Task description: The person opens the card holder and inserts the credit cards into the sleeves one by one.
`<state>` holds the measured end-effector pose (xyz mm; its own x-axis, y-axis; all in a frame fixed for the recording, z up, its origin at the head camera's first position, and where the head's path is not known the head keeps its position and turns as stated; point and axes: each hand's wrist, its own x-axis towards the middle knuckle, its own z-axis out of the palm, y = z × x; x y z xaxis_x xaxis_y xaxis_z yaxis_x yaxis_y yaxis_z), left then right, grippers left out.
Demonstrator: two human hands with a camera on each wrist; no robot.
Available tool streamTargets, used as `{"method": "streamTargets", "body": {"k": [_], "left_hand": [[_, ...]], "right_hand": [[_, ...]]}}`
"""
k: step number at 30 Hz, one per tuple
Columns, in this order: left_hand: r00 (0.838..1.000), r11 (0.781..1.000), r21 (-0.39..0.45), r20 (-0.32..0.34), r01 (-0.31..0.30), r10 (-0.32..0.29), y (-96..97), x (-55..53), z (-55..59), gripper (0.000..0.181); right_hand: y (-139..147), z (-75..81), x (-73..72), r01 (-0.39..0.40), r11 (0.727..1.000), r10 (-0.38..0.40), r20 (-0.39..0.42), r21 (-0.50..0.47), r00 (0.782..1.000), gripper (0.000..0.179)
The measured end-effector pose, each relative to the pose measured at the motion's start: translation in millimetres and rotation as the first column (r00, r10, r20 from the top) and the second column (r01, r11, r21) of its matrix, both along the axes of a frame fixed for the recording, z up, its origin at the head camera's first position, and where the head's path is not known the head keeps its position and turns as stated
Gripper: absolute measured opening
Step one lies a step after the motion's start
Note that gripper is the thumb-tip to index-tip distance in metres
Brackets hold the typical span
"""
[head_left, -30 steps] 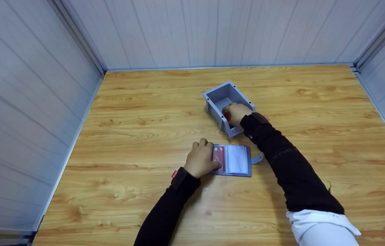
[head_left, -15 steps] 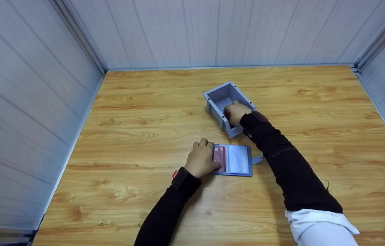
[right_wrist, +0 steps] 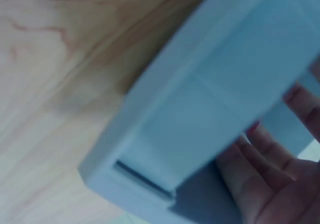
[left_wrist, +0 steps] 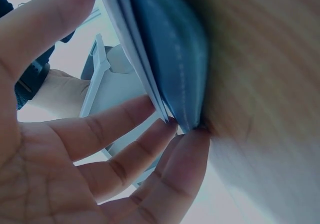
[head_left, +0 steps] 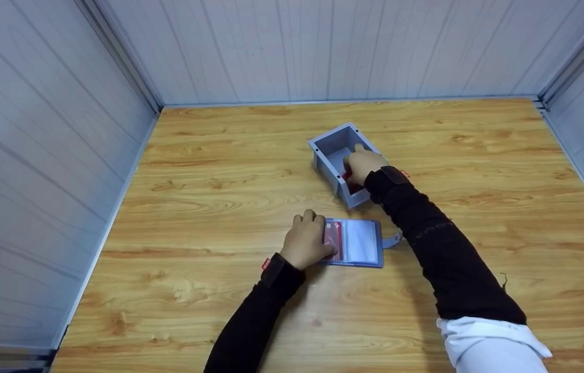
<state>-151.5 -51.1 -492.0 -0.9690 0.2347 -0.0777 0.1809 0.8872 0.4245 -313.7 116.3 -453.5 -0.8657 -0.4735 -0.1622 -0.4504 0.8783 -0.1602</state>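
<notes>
A blue card holder (head_left: pixel 379 254) lies spread on the table with clear sleeves, a red card (head_left: pixel 331 233) in its left one. My left hand (head_left: pixel 303 242) grips its left side, thumb over the sleeves and fingertips at the edge, as the left wrist view shows. My right hand (head_left: pixel 365 165) reaches into a grey plastic bin (head_left: pixel 326 168), over a red thing (head_left: pixel 348 175) partly hidden beneath it. In the right wrist view its fingers (right_wrist: pixel 272 151) are loosely extended inside the bin, with a small bit of red at one fingertip.
The bin stands behind the card holder on the wood-patterned table (head_left: pixel 209 171). A strap with a snap (head_left: pixel 391 241) sticks out from the holder's right edge, close to my right sleeve. White panel walls (head_left: pixel 292 52) border the table at the back and sides.
My right hand has shifted slightly up and its fingers have spread inside the bin, leaving more of the red thing showing. The left hand and card holder keep their place.
</notes>
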Motion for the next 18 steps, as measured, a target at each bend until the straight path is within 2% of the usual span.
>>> {"method": "streamTargets", "body": {"k": [5, 9, 18], "left_hand": [[1.000, 1.000, 0.000, -0.013, -0.001, 0.001, 0.3, 0.2, 0.2, 0.060], [1.000, 1.000, 0.004, -0.021, 0.001, -0.001, 0.3, 0.5, -0.2, 0.058], [1.000, 1.000, 0.006, -0.011, -0.003, 0.004, -0.2, -1.1, -2.3, 0.061]], "right_hand": [[3.8, 10.9, 0.7, -0.008, 1.000, 0.008, 0.002, 0.000, 1.000, 0.009], [7.9, 19.0, 2.7, 0.018, 0.999, -0.018, 0.019, -0.030, 1.000, 0.010], [25.1, 34.3, 5.9, 0.076, 0.980, -0.066, 0.063, -0.183, 0.996, 0.017]]}}
